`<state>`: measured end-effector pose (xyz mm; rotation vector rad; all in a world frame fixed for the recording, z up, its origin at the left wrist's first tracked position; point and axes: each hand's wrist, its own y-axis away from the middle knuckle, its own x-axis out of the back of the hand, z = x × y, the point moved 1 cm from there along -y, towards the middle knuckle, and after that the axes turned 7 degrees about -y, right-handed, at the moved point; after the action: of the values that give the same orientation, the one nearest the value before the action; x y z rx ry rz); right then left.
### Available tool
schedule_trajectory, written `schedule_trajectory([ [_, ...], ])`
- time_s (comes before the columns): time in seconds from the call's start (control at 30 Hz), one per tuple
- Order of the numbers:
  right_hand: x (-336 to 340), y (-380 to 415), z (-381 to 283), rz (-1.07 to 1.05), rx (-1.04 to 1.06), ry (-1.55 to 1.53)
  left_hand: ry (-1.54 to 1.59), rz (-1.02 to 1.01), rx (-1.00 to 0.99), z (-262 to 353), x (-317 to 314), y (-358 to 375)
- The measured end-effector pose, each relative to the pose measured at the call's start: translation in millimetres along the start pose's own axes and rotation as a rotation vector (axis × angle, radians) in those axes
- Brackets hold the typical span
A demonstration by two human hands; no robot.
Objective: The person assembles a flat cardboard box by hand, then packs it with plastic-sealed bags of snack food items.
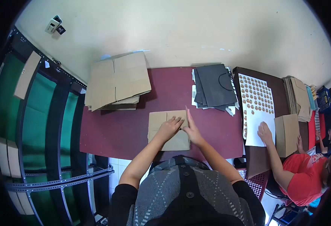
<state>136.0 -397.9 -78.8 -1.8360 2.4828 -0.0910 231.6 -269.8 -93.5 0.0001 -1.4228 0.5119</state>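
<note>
A small brown cardboard piece [176, 142], flat and folded, lies on the dark red table [109, 132] in front of me. My left hand [169, 129] rests on its upper middle, fingers stretched out and pointing up and to the right. Along the right edge of the cardboard is my right hand [192, 130], its fingers extended upward and its thumb reaching toward my left hand. Neither hand is wrapped round anything.
Flattened cartons [120, 79] are stacked at the back left, dark paper bags [214, 84] at the back right. Sticker sheets [257, 101] and a carton [287, 133] lie before a co-worker in red [302, 180]. Metal shelving [52, 132] stands left.
</note>
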Motion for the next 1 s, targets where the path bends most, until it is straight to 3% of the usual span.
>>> schedule_trajectory([
  [0.27,12,-16,3,-0.066,-0.014,0.133,-0.024,0.0,0.047,-8,-3,-14],
  [0.43,21,-11,-29,-0.119,-0.169,0.116,0.022,0.026,0.093,-7,5,-20],
  [0.53,17,-1,-48,-0.113,-0.135,0.056,0.107,0.078,0.145,-5,20,-18],
  [0.77,8,8,-50,-0.041,-0.131,0.26,0.32,0.154,0.133,-11,26,-28],
  [0.9,9,9,-44,-0.024,-0.083,0.294,0.366,0.06,0.168,-12,28,-36],
  [1.0,8,8,-44,0.003,-0.234,0.256,0.383,0.069,0.21,-10,26,-44],
])
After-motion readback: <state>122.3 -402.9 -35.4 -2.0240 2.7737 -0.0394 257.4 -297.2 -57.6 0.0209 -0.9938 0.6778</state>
